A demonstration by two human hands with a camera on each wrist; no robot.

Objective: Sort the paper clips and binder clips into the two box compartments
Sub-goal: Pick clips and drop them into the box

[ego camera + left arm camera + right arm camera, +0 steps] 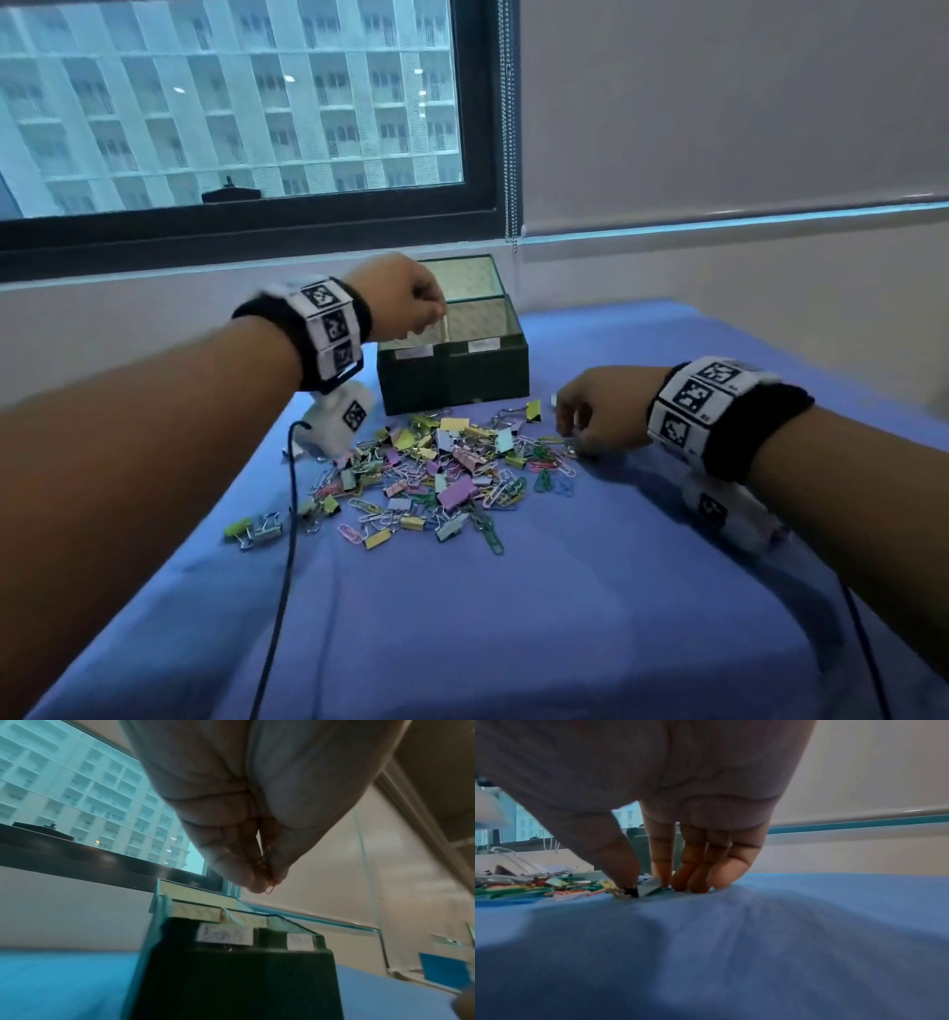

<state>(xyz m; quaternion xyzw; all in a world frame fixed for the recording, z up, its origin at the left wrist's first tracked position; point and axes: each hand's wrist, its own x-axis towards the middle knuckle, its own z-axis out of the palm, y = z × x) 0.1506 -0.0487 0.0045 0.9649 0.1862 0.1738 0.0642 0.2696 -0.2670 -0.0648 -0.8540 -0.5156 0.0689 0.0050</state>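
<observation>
While left hand [405, 303] pinches a paper clip [268, 882] above the green box [457, 375], right hand [601, 411] pinches what looks like a binder clip [649, 887] at the pile [436, 473] on the table [513, 616].

Box [457, 377] was dark green; cloth [513, 591] blue; clips [436, 478] pastel pink, yellow, green, lilac; wristbands [328, 324] black-white checkered.
</observation>
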